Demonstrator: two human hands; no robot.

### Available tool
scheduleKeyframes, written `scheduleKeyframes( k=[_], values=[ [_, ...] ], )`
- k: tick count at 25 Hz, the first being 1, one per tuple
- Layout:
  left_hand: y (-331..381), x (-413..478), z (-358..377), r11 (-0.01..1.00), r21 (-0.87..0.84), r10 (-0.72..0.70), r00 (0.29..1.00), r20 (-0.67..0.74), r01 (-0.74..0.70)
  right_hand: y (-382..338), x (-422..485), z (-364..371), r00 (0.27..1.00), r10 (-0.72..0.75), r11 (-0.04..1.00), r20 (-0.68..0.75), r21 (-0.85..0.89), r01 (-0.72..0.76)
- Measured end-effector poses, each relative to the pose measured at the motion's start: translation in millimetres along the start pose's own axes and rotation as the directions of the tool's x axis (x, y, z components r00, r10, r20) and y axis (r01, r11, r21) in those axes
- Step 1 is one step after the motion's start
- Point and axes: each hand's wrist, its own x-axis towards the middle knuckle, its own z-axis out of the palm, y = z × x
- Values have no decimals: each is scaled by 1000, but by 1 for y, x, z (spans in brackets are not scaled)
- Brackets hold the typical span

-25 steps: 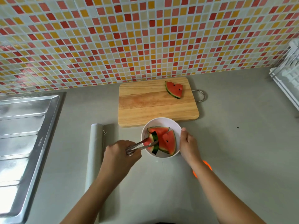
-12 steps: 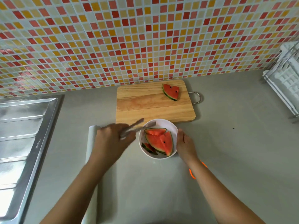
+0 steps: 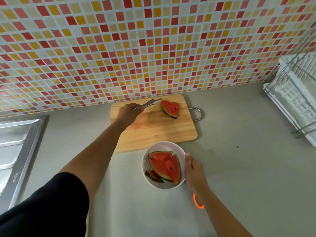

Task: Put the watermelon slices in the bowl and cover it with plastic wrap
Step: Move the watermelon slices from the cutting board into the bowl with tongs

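Note:
A white bowl (image 3: 160, 146) on the grey counter holds several watermelon slices (image 3: 165, 166). One more watermelon slice (image 3: 170, 108) lies at the far right of the wooden cutting board (image 3: 153, 132). My left hand (image 3: 129, 113) grips metal tongs (image 3: 147, 104) over the board, their tips right beside that slice. My right hand (image 3: 194, 171) rests against the bowl's right side, thumb at the rim. The plastic wrap roll is hidden behind my left arm.
A steel sink drainboard (image 3: 15, 151) lies at the left. A white dish rack (image 3: 295, 100) stands at the right against the mosaic tiled wall. An orange band (image 3: 196, 203) shows under my right wrist.
My left hand has lifted the tongs out of the bowl and carried them up over the cutting board to the last slice. The right hand stays at the bowl.

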Motion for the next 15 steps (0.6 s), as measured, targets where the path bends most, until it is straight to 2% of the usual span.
scheduleKeyframes(
  k=[4,7,13,15],
  values=[
    [17,36,9,996,63,59,995,81,-64,-1,0,-1,999,-30,1000,-15,-1,30],
    [20,49,9,973,191,96,977,189,-132,-3,0,-1,1000,-23,1000,-4,-13,23],
    [-3,29,-20,919,294,158,928,337,-263,-3,-1,-1,1000,-8,1000,-2,14,8],
    [-12,15,-24,892,314,213,915,342,-325,-3,-2,-2,1000,-11,999,7,36,10]
  ],
)
